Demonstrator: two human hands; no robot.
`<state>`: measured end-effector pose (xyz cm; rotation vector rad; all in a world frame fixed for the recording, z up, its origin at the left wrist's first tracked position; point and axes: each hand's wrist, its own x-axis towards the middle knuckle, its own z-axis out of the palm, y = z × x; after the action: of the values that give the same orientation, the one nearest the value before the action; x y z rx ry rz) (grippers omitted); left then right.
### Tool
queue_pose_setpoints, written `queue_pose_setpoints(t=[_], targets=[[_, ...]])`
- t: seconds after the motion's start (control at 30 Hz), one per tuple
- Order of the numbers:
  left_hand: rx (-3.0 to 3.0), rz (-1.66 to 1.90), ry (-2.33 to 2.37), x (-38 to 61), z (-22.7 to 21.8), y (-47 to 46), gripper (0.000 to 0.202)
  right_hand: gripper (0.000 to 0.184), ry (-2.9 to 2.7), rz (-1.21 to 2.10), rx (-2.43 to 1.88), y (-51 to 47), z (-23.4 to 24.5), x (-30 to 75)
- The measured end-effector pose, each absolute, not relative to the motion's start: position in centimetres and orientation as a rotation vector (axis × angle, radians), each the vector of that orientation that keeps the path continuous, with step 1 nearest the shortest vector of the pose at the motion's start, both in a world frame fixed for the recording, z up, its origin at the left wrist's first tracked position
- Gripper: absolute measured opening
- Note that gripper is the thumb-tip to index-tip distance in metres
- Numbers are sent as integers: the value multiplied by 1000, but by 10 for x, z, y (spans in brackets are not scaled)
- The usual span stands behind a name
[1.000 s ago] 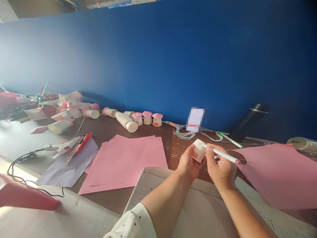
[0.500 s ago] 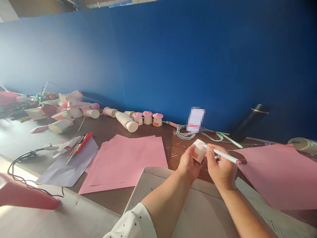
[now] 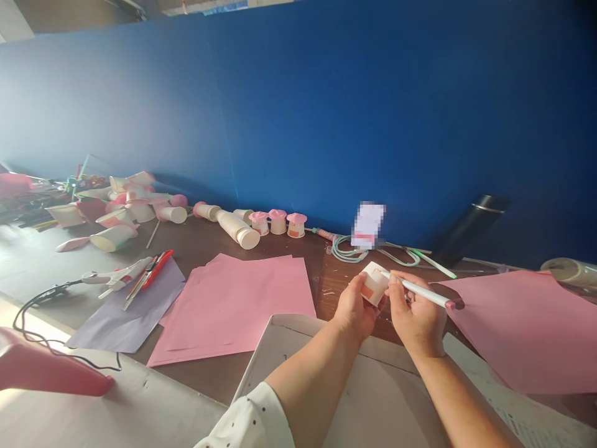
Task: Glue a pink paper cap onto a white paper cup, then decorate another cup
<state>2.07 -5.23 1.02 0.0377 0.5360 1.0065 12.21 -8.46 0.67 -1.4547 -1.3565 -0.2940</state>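
My left hand (image 3: 357,306) is closed around a small white paper cup (image 3: 374,278), which is tilted and has an orange patch on its side. In my right hand (image 3: 417,317) is a white marker pen (image 3: 425,291) with a pink end. The pen's tip meets the cup wall, where faint pink lines show. Further back stand three paper cups with pink frilly tops (image 3: 278,222), orange patches on at least two. A long nested stack of paper cups (image 3: 236,229) lies to their left.
Pink paper sheets (image 3: 242,305) lie left of my arms, another pink sheet (image 3: 536,330) on the right. A box cutter (image 3: 148,279) and a glue gun (image 3: 119,277) rest on grey paper. A coiled cable (image 3: 347,250), a dark bottle (image 3: 469,230) and a blue partition (image 3: 298,112) are behind.
Almost nothing differs. Both hands keep their places, with the pen still against the cup; the view has shifted very slightly.
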Motion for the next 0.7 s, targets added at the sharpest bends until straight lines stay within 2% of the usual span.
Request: queue_pose_setpoints(t=[0.7], targets=[[43, 996, 546, 18, 14, -53, 20, 36, -1355, -271, -1464, -86, 6, 123]])
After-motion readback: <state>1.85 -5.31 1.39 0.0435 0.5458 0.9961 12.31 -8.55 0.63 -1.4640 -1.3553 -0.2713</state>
